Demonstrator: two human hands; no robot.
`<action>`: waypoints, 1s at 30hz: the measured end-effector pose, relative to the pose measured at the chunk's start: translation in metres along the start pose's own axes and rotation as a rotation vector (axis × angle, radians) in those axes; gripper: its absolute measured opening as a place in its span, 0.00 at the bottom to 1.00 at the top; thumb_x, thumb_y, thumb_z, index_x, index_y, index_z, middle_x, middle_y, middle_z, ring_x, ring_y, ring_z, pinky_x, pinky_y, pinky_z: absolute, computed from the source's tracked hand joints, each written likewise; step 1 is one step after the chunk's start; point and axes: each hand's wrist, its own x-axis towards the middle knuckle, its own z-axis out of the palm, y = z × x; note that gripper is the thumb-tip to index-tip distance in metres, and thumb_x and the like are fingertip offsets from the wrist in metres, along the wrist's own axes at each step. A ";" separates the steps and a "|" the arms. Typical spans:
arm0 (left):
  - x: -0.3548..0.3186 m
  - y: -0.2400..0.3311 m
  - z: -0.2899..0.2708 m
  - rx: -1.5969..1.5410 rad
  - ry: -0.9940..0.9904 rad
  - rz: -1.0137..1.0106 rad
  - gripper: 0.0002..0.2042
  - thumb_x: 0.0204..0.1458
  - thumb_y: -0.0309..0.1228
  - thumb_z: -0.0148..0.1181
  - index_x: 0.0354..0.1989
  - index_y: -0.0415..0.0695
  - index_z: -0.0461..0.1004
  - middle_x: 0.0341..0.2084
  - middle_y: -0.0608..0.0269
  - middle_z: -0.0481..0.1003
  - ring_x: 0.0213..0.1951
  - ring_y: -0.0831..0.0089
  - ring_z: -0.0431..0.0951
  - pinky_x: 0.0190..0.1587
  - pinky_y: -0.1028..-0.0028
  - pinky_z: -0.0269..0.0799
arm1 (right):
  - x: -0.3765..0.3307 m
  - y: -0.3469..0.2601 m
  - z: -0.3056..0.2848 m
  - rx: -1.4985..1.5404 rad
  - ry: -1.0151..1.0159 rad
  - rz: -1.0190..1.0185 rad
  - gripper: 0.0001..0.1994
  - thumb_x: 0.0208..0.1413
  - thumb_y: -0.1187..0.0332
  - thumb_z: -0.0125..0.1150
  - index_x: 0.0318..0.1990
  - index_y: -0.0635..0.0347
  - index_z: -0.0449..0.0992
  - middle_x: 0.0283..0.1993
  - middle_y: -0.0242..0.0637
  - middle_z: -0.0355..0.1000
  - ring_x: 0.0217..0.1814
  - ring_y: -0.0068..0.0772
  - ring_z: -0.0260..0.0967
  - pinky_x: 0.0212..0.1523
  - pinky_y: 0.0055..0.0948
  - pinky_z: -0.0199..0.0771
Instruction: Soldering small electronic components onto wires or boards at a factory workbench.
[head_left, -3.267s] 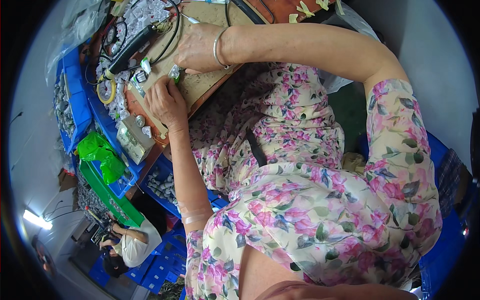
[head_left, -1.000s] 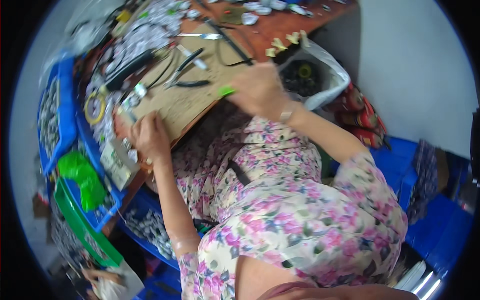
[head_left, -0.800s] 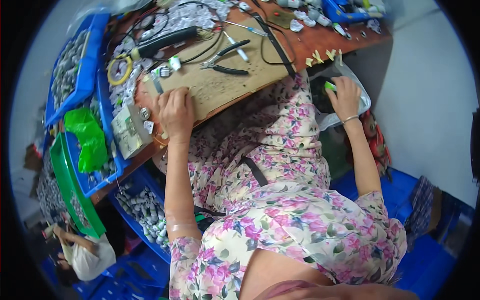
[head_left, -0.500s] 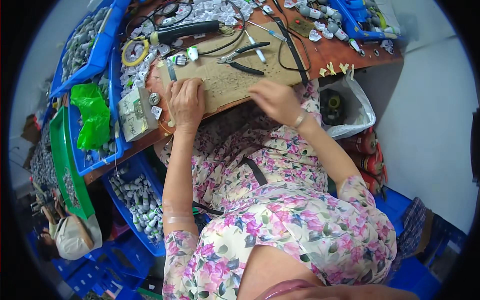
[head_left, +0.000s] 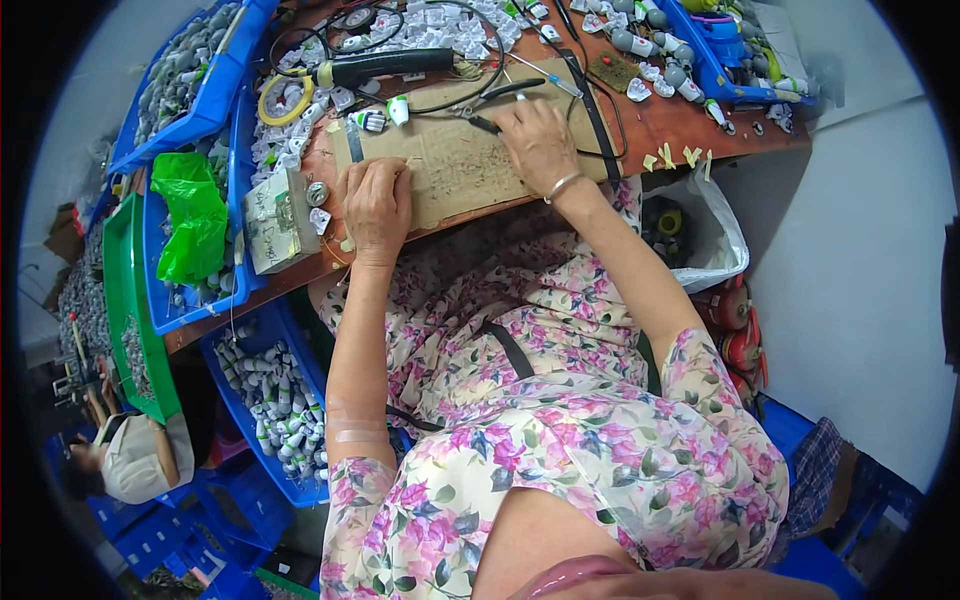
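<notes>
Head view, workbench end: right hand (head_left: 540, 145) palm-down on the far part of the cardboard pad (head_left: 455, 165), fingers spread and reaching toward the black-handled pliers (head_left: 500, 100). Pliers just beyond the fingertips, touching or nearly so; contact not resolvable at this size. Long axis of pliers roughly across the bench, handles toward the right hand, nose pointing left toward a small white-and-green part (head_left: 398, 108). Nothing visibly gripped in the right hand; fingers loose rather than clenched.

Same view, near edge of bench: left hand (head_left: 377, 200) flat on the near-left corner of the pad, fingers extended, pressing down, holding nothing. Well apart from the pliers; right hand clearly the nearer.

Same view, surroundings: soldering iron (head_left: 375, 68) with dark handle farther back, lying parallel to the bench edge, cable looping around it. Yellow tape roll (head_left: 283, 98) left of it. Small box (head_left: 270, 220) just left of the left hand. Blue bin (head_left: 190, 90) of grey parts at far left; green bag (head_left: 192, 215) in the next tray.
</notes>
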 end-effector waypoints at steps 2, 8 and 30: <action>0.000 0.000 -0.001 -0.009 0.014 0.003 0.04 0.48 0.27 0.60 0.31 0.47 0.71 0.29 0.66 0.76 0.37 0.66 0.74 0.46 0.67 0.63 | 0.011 0.002 0.005 -0.035 0.003 -0.018 0.13 0.48 0.68 0.63 0.42 0.52 0.72 0.38 0.35 0.65 0.45 0.39 0.63 0.45 0.39 0.63; -0.002 0.001 0.000 -0.015 -0.001 -0.036 0.04 0.48 0.26 0.60 0.31 0.46 0.72 0.31 0.68 0.77 0.39 0.67 0.74 0.47 0.67 0.63 | 0.021 -0.032 0.016 0.670 -0.125 0.012 0.10 0.53 0.64 0.60 0.39 0.59 0.75 0.36 0.37 0.71 0.37 0.40 0.70 0.39 0.34 0.69; 0.017 0.008 0.008 0.042 -0.152 -0.093 0.04 0.48 0.31 0.61 0.32 0.49 0.77 0.27 0.66 0.75 0.38 0.65 0.72 0.54 0.61 0.57 | 0.033 -0.038 0.041 0.731 -0.142 -0.082 0.08 0.52 0.65 0.57 0.34 0.61 0.73 0.34 0.43 0.72 0.41 0.46 0.70 0.44 0.39 0.69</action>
